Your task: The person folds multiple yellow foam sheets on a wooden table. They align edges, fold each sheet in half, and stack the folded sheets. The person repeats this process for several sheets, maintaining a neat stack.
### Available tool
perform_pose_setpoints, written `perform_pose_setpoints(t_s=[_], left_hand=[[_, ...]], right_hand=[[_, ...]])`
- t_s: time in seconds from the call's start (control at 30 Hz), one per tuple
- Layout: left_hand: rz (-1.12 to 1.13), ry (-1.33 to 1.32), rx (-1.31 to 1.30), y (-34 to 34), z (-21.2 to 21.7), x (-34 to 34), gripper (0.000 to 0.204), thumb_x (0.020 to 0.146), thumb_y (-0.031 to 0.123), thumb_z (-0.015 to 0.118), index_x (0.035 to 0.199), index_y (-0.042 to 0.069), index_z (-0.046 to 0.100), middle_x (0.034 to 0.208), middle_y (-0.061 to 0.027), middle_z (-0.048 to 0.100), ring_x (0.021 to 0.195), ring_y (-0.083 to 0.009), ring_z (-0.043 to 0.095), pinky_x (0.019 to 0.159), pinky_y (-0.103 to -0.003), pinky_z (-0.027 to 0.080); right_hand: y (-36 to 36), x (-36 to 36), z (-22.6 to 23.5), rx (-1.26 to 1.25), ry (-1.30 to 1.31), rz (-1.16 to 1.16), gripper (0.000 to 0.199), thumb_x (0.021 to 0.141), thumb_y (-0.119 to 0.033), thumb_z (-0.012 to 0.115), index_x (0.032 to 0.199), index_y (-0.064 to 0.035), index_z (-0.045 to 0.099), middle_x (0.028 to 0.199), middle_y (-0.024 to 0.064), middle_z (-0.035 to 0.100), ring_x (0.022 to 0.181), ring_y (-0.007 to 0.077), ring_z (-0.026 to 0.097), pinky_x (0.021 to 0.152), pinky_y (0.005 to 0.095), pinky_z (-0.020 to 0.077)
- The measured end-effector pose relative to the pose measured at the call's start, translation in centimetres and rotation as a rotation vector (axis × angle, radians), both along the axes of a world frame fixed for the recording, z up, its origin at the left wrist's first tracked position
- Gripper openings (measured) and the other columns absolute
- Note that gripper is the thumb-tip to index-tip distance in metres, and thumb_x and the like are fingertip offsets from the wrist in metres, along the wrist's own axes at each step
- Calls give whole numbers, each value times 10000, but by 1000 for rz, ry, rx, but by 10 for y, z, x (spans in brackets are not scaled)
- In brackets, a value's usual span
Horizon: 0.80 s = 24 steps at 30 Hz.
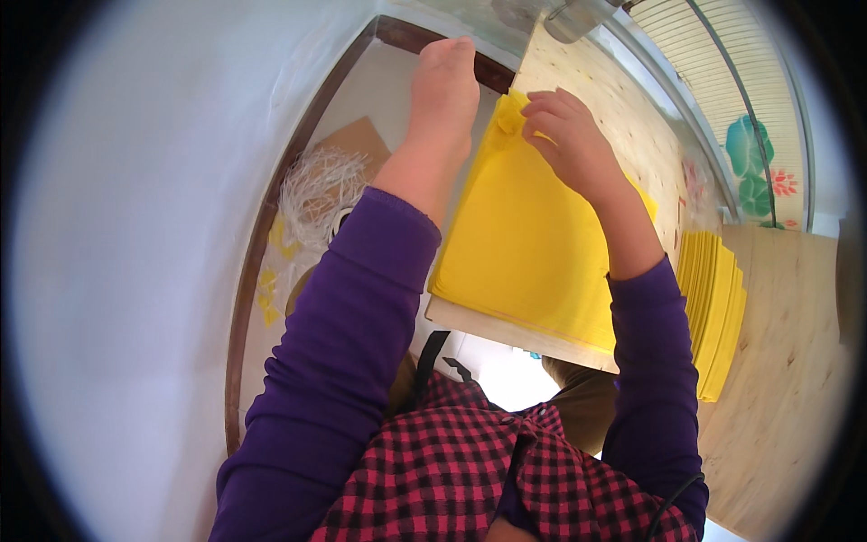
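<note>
A stack of yellow sheets [533, 235], cloth-like or paper-like, lies on a light wooden table in front of me. Its far left corner carries a crumpled yellow bit [511, 112]. My right hand [571, 140] is over that corner, fingers loosely bent and apart, their tips at the crumpled bit; whether they touch it I cannot tell. Beyond the table's left edge, my left hand [446, 86] is raised above the floor. Its fingers are closed in a fist, and whatever may be inside is hidden.
A second yellow stack [712, 312] lies to the right on a wooden surface [768, 388]. White shredded strands [321, 194] and brown cardboard [355, 149] lie on the floor at left. Dark skirting [262, 235] runs along the pale wall. A metal container [578, 18] stands at the far edge.
</note>
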<state>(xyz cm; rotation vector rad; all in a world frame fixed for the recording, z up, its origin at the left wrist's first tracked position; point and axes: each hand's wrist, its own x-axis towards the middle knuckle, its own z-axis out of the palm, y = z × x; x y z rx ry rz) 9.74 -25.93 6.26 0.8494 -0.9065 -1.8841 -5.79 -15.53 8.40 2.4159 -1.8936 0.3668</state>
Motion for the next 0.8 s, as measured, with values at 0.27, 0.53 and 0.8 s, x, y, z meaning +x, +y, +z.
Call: perform_pose_setpoints(t_s=[0.27,0.53,0.8], left_hand=[[-4,17,-10,2,3,2,528,892,421,584,1267,54,527,1286,-111,502,1214,-239,415,1045,-409,291],[-17,35,-2,1,3,3,530,893,423,582,1263,48,524,1285,-108,499,1223,-233,404,1049,-406,286],[58,43,-45,3,4,-2,367,930,288,530,1133,-18,523,943,-53,565,806,-138,505,736,-312,440]], right_hand=[[26,5,9,-3,21,-71,127,777,10,629,845,-74,564,897,73,595,1039,271,578,1044,461,380],[18,7,10,7,78,-51,98,787,-32,634,838,-78,563,859,76,590,939,260,582,1063,438,373],[6,18,-9,-165,77,-224,363,797,-56,656,1147,-123,588,1199,83,575,1144,285,522,1043,419,386]])
